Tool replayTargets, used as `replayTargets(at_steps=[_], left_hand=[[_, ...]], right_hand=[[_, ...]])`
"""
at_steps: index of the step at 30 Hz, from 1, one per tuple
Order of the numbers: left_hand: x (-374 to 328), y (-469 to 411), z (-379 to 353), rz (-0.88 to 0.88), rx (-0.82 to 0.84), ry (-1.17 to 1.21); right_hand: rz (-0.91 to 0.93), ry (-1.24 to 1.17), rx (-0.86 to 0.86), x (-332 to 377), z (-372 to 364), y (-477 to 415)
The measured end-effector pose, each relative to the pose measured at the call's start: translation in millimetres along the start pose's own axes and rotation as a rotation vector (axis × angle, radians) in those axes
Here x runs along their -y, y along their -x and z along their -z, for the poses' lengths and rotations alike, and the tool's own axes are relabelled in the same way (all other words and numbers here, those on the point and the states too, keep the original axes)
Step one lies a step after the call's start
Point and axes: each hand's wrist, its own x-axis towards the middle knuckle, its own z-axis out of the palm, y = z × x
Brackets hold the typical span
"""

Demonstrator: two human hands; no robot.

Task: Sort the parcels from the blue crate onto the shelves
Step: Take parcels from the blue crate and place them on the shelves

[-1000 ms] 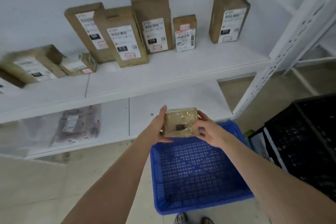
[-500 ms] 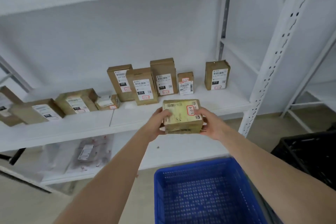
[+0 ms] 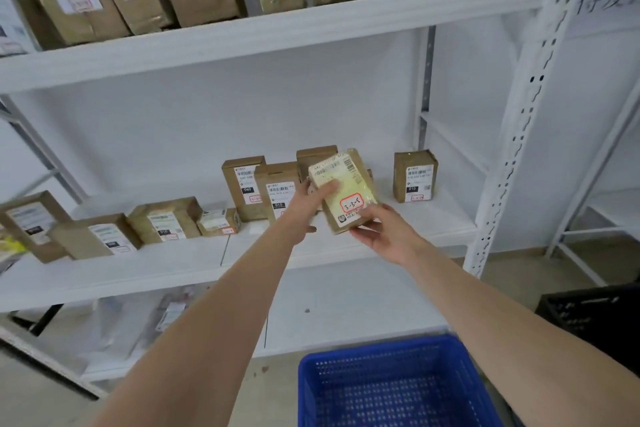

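The parcel [image 3: 349,180] hangs in front of boxes [image 3: 244,189] standing on the middle shelf [image 3: 138,274], the crate [image 3: 377,347] below, nearer.

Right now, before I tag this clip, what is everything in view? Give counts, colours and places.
held parcel: one, brown with a pale label, up in front of the middle shelf
middle-shelf parcels: at least eight, brown, standing or lying along the middle shelf
top-shelf parcels: at least six, brown, on the top shelf
plastic bags: count unclear, clear, bottom shelf at the left
rack: one, white, across the view
blue crate: one, blue, below the hands
black crate: one, black, right edge
left hand: grips the held parcel's left side, thumb on its face
right hand: grips its lower right corner
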Motion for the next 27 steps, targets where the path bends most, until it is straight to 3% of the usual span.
replayTargets(at_steps=[7,27], left_hand=[[-8,1,3,-0.090,0.072,0.006],[29,17,15,-0.082,-0.061,-0.096]], right_hand=[[-0.068,0.078,0.041,0,-5,6],[-0.104,0.178,0.047,-25,-8,-5]])
